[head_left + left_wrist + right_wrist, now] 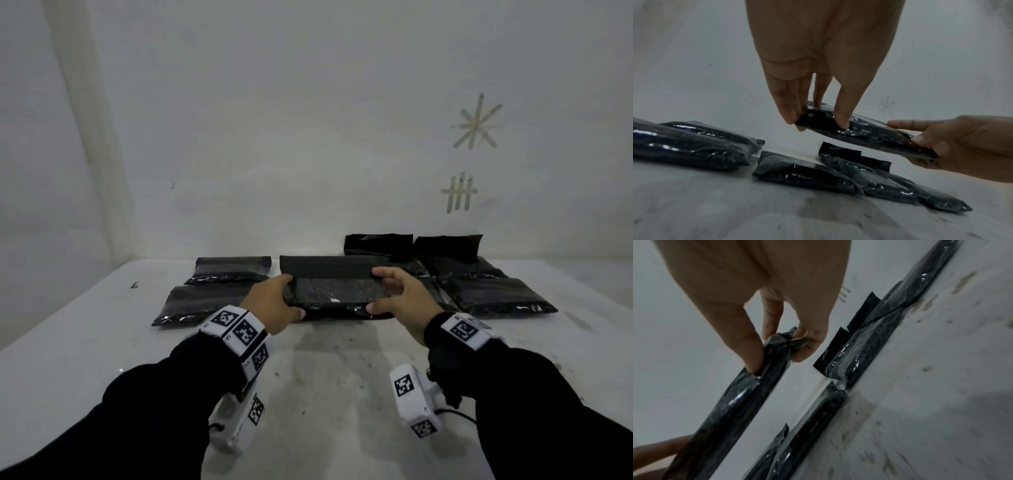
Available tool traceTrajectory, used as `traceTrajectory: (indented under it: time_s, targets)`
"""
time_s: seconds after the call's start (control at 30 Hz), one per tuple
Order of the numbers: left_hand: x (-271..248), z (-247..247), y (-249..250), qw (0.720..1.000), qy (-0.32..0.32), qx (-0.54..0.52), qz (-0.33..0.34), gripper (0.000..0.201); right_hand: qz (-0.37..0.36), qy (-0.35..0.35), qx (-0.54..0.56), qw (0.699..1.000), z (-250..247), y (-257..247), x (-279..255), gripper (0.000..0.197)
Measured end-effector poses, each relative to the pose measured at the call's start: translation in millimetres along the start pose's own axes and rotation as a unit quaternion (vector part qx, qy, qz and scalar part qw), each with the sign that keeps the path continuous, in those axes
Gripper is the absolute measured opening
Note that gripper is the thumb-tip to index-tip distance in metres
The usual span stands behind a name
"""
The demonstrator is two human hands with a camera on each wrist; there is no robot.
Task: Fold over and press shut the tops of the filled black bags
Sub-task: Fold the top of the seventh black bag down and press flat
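Note:
A filled black bag (337, 291) hangs above the white table (325, 370), held flat between both hands; its top flap lies toward the wall. My left hand (277, 303) grips the bag's left end, thumb on the near side, fingers on the far side. My right hand (399, 296) grips its right end the same way. In the left wrist view the left fingers (841, 113) pinch the bag (865, 134), lifted clear of the table. In the right wrist view the right thumb and fingers (752, 350) pinch the bag's end (777, 344).
Two filled black bags (209, 294) lie at the left, one behind the other. Several more (479, 284) lie at the right, two with flaps standing up against the wall (380, 241). The white wall rises just behind them. Dark specks dot the table.

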State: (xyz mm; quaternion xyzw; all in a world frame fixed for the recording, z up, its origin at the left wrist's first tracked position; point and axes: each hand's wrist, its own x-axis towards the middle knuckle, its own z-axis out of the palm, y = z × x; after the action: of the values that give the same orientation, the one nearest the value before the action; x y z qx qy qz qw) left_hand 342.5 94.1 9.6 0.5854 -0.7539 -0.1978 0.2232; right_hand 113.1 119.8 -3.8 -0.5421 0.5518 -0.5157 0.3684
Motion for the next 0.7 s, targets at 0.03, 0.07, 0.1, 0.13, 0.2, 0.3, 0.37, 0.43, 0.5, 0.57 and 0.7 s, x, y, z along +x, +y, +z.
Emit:
traceTrajectory:
  time_s: [0.03, 0.07, 0.1, 0.13, 0.2, 0.3, 0.37, 0.43, 0.5, 0.57, 0.7]
  targets:
    - [6.5, -3.0, 0.9, 1.0, 0.005, 0.001, 0.001, 0.074, 0.001, -0.004, 0.007, 1.0, 0.2, -3.9, 7.2, 0.06]
    - [12.7, -5.9, 2.0, 1.0, 0.013, 0.004, 0.002, 0.074, 0.002, -0.007, 0.006, 1.0, 0.2, -6.9, 15.0, 0.06]
    - [18.6, -8.9, 3.3, 1.0, 0.021, 0.007, 0.004, 0.073, 0.002, -0.008, -0.001, 1.0, 0.4, -9.9, 22.4, 0.06]
    - [24.5, -11.5, 4.3, 1.0, 0.026, 0.007, 0.004, 0.072, 0.003, -0.006, -0.01, 1.0, 1.0, -11.6, 30.5, 0.059]
    - [37.2, -16.7, 5.5, 0.999, 0.031, 0.008, -0.001, 0.069, -0.001, -0.008, -0.032, 0.999, 2.4, -13.2, 46.6, 0.059]
    - [60.2, -22.0, 1.6, 0.999, 0.027, 0.031, -0.004, 0.053, -0.021, -0.004, -0.091, 0.996, 8.1, -11.9, 73.2, 0.058]
    - [77.8, -23.4, -2.8, 0.999, 0.016, 0.044, -0.01, 0.042, -0.026, -0.005, -0.129, 0.991, 13.6, -10.7, 92.4, 0.059]
    - [96.5, -24.1, -6.9, 0.999, 0.008, 0.048, -0.022, 0.036, -0.025, -0.012, -0.157, 0.987, 19.6, -10.5, 114.2, 0.061]
    - [116.6, -25.3, -10.7, 0.998, 0.008, 0.051, -0.035, 0.034, -0.019, -0.018, -0.18, 0.983, 25.0, -11.7, 137.5, 0.062]
    - [138.5, -26.4, -14.7, 0.998, 0.004, 0.051, -0.046, 0.034, -0.009, -0.029, -0.207, 0.978, 29.8, -13.1, 160.4, 0.063]
    - [181.7, -24.9, -22.5, 0.995, -0.021, 0.065, -0.069, 0.037, 0.014, -0.054, -0.245, 0.968, 41.4, -8.7, 201.4, 0.065]
